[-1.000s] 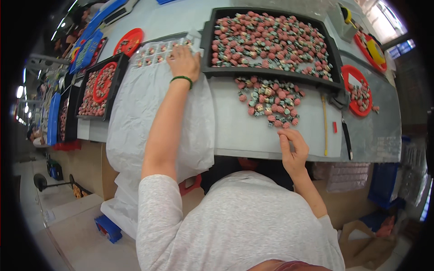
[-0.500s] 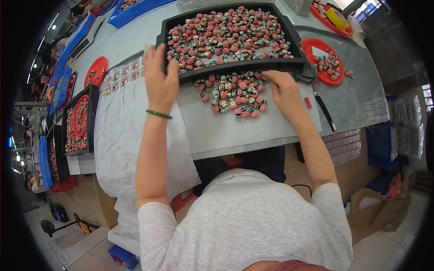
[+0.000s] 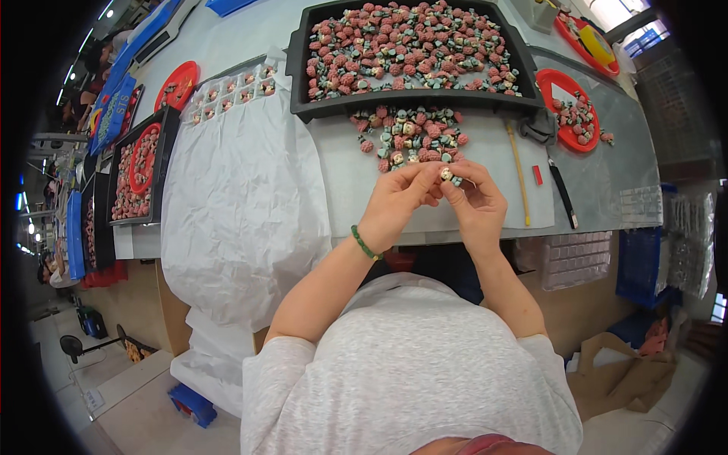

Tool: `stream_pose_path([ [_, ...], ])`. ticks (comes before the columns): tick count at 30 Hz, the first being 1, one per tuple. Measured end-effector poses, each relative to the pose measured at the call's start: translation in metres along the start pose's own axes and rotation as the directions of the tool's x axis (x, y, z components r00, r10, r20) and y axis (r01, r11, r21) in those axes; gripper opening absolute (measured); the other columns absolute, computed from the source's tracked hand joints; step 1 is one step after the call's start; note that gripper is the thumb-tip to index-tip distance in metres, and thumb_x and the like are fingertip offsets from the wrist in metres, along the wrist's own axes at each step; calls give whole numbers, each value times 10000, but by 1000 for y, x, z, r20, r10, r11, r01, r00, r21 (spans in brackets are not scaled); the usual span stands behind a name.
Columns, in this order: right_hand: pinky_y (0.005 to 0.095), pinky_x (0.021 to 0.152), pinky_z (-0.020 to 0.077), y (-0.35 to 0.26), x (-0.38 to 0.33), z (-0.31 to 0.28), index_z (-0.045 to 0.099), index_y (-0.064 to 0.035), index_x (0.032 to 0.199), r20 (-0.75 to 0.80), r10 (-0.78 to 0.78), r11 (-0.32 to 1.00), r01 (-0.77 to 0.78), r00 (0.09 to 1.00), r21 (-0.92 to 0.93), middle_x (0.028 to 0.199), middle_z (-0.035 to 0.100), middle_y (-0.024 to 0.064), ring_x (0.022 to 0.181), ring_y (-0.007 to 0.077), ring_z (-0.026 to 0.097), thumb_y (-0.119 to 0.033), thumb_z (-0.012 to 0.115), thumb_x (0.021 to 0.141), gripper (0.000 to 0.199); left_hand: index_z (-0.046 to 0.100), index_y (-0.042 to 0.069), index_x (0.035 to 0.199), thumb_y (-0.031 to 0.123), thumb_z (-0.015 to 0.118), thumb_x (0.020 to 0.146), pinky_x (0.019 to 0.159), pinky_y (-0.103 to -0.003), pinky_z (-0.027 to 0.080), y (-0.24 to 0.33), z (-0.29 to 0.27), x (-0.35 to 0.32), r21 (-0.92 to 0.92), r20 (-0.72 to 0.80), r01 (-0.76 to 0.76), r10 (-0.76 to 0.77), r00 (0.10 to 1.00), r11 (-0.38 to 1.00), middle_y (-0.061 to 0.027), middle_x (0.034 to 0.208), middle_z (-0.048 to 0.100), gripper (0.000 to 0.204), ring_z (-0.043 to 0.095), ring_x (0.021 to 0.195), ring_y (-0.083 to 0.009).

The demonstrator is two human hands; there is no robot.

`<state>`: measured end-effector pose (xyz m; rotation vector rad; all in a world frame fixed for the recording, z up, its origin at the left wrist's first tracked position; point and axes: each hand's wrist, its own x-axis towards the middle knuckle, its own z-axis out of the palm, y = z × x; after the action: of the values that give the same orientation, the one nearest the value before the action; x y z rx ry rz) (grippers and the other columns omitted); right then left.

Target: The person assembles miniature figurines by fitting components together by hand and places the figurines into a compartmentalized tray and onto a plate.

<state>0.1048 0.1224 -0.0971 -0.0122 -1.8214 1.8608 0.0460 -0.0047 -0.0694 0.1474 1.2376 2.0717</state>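
Over the near part of the table, my left hand (image 3: 398, 201) and my right hand (image 3: 479, 206) meet with bent fingers. A small figurine (image 3: 447, 175) with a pale face and grey-green parts shows between them. My right thumb and fingers pinch it; my left fingertips press against it from the other side, partly hidden. Just beyond my hands lies a loose pile of similar pink-headed figurines (image 3: 409, 135). Behind that pile, a black tray (image 3: 409, 102) holds a great many more.
White plastic sheeting (image 3: 246, 167) covers the table's left, below a compartment tray (image 3: 231, 92) with figurines. At right lie a wooden stick (image 3: 518, 171), a red block (image 3: 538, 175), a black-handled tool (image 3: 563, 196) and a red plate (image 3: 542, 83) of figurines.
My left hand has moved right and nearer from the sheeting, joining my right hand, which came back from the pile. A figurine is now between them. The wooden stick, earlier hidden, shows now.
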Motion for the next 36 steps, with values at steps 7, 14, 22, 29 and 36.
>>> stream_pose_path([
  [7, 252, 706, 490, -12, -12, 2, 576, 29, 996, 19, 450, 864, -440, 893, 244, 1016, 541, 105, 836, 141, 570, -17, 619, 800, 205, 624, -4, 1000, 99, 625, 812, 655, -217, 441, 0, -8, -2, 189, -76, -151, 168, 983, 970, -29, 819, 617, 215, 524, 703, -86],
  [14, 268, 707, 518, -4, -13, 6, 578, 32, 984, -64, 115, 992, -111, 991, 57, 921, 588, 90, 816, 161, 592, 3, 613, 797, 193, 570, -21, 1086, 68, 569, 844, 802, -266, 465, -9, -14, 0, -28, 1, -130, 130, 992, 991, -79, 961, 620, 258, 577, 881, -142],
  [22, 257, 690, 483, -9, -1, -6, 607, 9, 887, 117, -318, 809, 334, 941, -484, 914, 609, 125, 822, 188, 602, 67, 654, 705, 197, 531, -26, 1104, 83, 519, 875, 800, -293, 493, -9, -17, 1, 72, -50, -96, 100, 994, 993, -107, 1049, 583, 253, 582, 939, -182],
  [29, 242, 640, 465, 12, 60, -34, 597, 7, 1013, -24, 92, 745, -85, 995, -662, 896, 632, 101, 771, 147, 596, -64, 593, 800, 225, 506, -20, 1100, 95, 460, 898, 751, -263, 488, 1, -6, -4, -136, -74, 59, -69, 995, 989, -70, 1002, 557, 237, 585, 844, -157],
  [36, 197, 566, 416, 8, 48, -36, 597, -20, 1034, -50, 365, 893, -365, 930, -265, 793, 593, 13, 640, 103, 548, -190, 565, 855, 249, 575, 7, 1035, 136, 507, 885, 534, -176, 326, 1, -10, -5, 239, -72, -51, 70, 995, 970, 34, 740, 489, 209, 405, 599, -41],
])
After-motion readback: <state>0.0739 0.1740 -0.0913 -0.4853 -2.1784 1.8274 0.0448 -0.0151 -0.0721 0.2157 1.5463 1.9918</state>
